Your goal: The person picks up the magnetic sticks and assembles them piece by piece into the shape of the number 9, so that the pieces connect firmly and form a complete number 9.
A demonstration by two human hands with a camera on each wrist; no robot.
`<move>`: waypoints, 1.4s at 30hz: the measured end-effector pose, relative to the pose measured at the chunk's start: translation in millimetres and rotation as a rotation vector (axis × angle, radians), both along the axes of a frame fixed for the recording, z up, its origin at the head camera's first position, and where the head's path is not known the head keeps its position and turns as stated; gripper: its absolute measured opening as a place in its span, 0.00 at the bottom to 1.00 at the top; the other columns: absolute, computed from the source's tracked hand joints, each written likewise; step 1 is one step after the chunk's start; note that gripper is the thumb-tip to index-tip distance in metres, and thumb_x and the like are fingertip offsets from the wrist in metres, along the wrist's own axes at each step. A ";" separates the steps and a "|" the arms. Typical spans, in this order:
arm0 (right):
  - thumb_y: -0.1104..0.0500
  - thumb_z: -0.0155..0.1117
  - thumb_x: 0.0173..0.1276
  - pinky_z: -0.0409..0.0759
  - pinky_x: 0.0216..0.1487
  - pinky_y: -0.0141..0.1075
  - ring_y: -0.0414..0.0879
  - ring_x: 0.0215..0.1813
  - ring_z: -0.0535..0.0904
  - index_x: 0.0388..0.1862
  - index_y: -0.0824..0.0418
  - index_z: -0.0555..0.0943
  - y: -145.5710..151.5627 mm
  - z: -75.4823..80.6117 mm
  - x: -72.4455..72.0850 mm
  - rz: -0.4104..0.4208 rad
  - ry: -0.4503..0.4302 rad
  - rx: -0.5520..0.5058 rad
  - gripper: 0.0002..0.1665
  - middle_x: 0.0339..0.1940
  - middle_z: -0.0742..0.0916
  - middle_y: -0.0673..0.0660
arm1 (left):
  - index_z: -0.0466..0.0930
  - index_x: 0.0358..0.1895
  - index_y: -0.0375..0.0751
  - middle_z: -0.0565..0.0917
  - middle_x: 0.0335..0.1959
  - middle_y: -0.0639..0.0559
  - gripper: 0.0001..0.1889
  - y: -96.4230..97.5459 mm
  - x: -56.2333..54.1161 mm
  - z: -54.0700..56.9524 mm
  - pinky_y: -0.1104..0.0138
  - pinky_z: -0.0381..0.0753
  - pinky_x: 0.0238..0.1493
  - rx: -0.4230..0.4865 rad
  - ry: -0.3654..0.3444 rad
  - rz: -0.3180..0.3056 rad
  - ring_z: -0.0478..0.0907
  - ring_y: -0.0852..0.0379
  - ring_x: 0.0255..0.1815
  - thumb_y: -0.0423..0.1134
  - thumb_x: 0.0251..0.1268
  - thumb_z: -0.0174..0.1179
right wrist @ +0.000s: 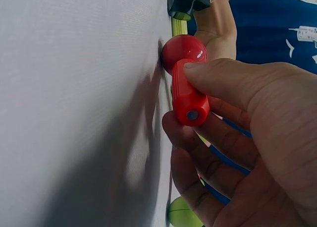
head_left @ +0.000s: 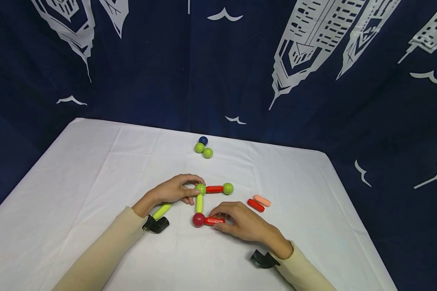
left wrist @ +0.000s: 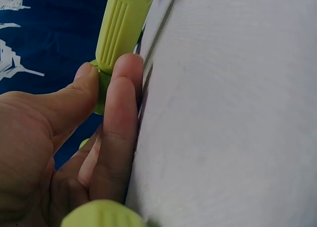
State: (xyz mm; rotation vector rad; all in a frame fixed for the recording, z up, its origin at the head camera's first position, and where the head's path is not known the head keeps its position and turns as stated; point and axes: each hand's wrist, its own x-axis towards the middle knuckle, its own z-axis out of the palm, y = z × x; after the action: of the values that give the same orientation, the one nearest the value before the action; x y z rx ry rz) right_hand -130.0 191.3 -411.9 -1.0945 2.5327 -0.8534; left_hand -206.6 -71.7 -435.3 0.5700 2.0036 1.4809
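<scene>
While the left hand pinches a green ball, right hand grips a red rod, red ball touching its end.

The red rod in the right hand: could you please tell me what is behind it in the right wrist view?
Behind the red rod is a red ball and, beyond that, part of a yellow-green rod. The rod hides the ball's lower part.

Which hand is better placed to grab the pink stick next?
Probably the right hand, though it holds a red stick: the pink stick lies nearer it than the left hand, which grips a green ball.
</scene>
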 end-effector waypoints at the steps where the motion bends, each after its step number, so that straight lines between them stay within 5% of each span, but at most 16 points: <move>1: 0.56 0.70 0.69 0.81 0.49 0.30 0.32 0.44 0.79 0.52 0.51 0.84 0.2 0.3 -0.3 0.003 0.002 -0.001 0.14 0.47 0.87 0.41 | 0.75 0.63 0.39 0.75 0.55 0.40 0.17 -0.2 0.3 0.6 0.68 0.86 0.36 -0.001 0.003 -0.001 0.83 0.57 0.30 0.34 0.75 0.57; 10: 0.55 0.69 0.69 0.81 0.49 0.30 0.31 0.45 0.79 0.52 0.51 0.84 2.8 -0.5 -3.7 0.022 0.050 -0.005 0.13 0.47 0.87 0.41 | 0.75 0.62 0.40 0.74 0.55 0.41 0.16 0.4 -1.6 0.0 0.67 0.86 0.36 -0.007 0.021 -0.004 0.83 0.57 0.30 0.34 0.75 0.56; 32: 0.55 0.73 0.65 0.82 0.52 0.32 0.35 0.46 0.80 0.53 0.53 0.84 5.1 3.7 -9.1 -0.022 0.014 0.061 0.18 0.49 0.87 0.43 | 0.75 0.63 0.39 0.74 0.55 0.41 0.16 -1.9 -2.2 4.9 0.68 0.86 0.36 0.010 0.001 0.002 0.84 0.56 0.30 0.33 0.75 0.55; 37: 0.56 0.71 0.67 0.83 0.48 0.35 0.38 0.42 0.81 0.52 0.57 0.84 11.4 11.1 -23.1 -0.053 0.039 0.018 0.16 0.46 0.88 0.48 | 0.75 0.63 0.41 0.74 0.55 0.41 0.16 -1.0 -2.8 1.5 0.69 0.86 0.36 0.007 -0.006 -0.003 0.84 0.57 0.30 0.34 0.75 0.56; 42: 0.58 0.70 0.67 0.84 0.45 0.38 0.39 0.41 0.82 0.51 0.62 0.84 14.9 24.1 -52.4 -0.086 0.101 -0.032 0.15 0.45 0.89 0.53 | 0.76 0.63 0.43 0.75 0.57 0.42 0.16 0.0 -1.8 -2.8 0.68 0.86 0.37 -0.004 -0.018 0.000 0.84 0.56 0.31 0.35 0.75 0.56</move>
State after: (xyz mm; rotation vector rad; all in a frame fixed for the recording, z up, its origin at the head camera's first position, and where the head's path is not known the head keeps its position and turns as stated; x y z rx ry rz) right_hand -182.3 206.2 -387.8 -1.0708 2.6749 -0.8850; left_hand -208.4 -71.7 -438.0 0.5534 1.9923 1.4765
